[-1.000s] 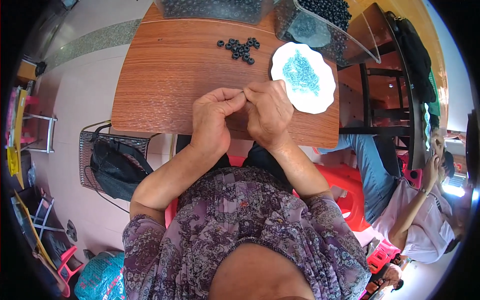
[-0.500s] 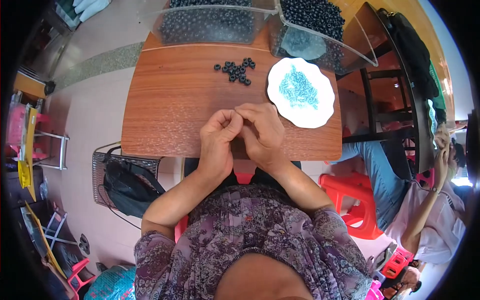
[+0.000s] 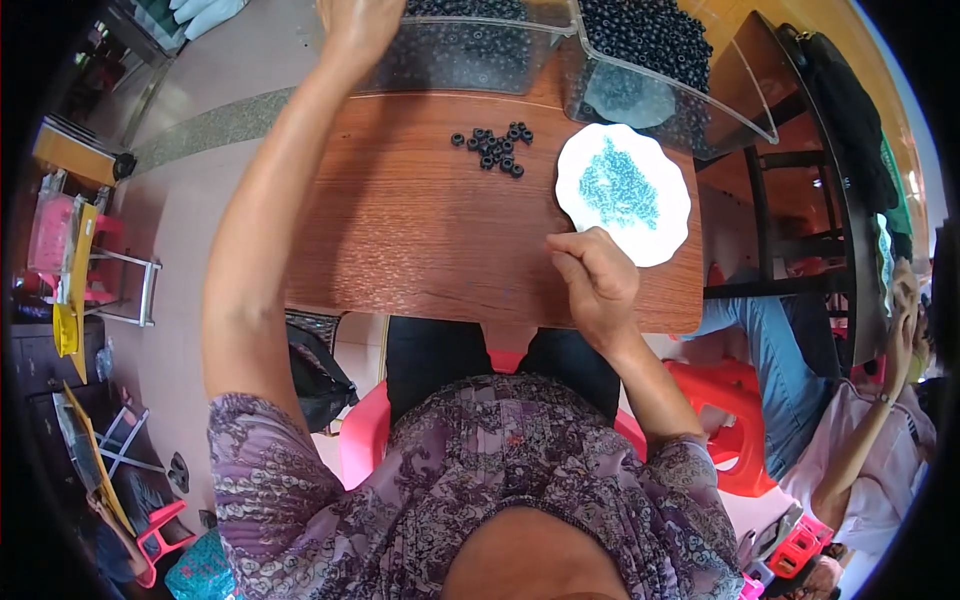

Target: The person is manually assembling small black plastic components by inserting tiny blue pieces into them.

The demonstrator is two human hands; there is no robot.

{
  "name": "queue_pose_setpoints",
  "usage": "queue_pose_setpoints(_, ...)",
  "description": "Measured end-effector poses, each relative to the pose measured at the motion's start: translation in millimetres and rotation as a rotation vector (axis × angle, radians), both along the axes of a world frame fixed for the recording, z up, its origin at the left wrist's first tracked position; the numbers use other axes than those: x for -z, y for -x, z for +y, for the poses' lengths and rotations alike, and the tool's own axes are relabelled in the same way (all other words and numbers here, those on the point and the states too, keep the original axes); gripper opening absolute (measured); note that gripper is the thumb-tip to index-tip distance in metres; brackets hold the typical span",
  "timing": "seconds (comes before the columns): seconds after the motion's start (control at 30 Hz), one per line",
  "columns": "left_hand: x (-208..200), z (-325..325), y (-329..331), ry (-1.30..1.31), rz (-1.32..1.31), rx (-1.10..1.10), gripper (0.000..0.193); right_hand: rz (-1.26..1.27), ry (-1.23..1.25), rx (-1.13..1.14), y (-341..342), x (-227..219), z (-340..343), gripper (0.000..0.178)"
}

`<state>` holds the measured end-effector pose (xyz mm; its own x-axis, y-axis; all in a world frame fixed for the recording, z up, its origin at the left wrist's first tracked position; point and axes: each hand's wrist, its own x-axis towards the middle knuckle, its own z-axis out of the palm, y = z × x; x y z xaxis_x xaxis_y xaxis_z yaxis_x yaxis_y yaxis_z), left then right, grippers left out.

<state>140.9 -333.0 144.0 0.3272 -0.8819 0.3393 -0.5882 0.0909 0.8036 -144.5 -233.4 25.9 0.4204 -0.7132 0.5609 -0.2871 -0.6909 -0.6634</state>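
Observation:
My left hand (image 3: 360, 22) reaches over the left side of a clear plastic bin (image 3: 455, 70) full of black ring-shaped beads. Its fingers run out past the top edge of the picture, so what they touch is hidden. Just below the white scalloped plate (image 3: 675, 215), my right hand (image 3: 602, 285) is closed, thumb against curled fingers; anything inside is too small to make out. Tiny blue-green beads (image 3: 620, 188) lie in a patch on that plate. A loose cluster of black beads (image 3: 497, 146) sits on the brown wooden table (image 3: 430, 225), left of the plate.
A second clear bin (image 3: 690, 115) of black beads stands at the back right. A dark table (image 3: 858, 290) is at the right, where another person (image 3: 870, 450) sits. Red stools (image 3: 725, 420) stand near my right side. A black bag (image 3: 322, 375) lies on a chair at the left.
My hands were pinched together over the table's near edge. The left has moved far up to the left bin; the right has shifted right, staying closed.

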Motion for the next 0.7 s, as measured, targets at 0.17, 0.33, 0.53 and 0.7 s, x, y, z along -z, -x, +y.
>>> queue_pose_setpoints(0.17, 49, -9, -9, 0.607, -0.792, -0.310, 0.025, 0.013, 0.053, -0.012, 2, 4, -4, 0.014)
queue_pose_setpoints(0.33, 126, 31, 15, 0.101, -0.324, 0.111, 0.019, 0.000, -0.028, -0.059, 2, 11, -10, 0.013)
queue_pose_setpoints(0.53, 152, 38, 19, -0.018, -0.504, 0.100, 0.019, 0.017, 0.046, -0.107, -7, 7, -8, 0.012)
queue_pose_setpoints(0.7, 162, 40, 30, 0.008, -0.557, 0.090, 0.019, 0.025, 0.063, -0.098, 3, 14, -3, 0.010)
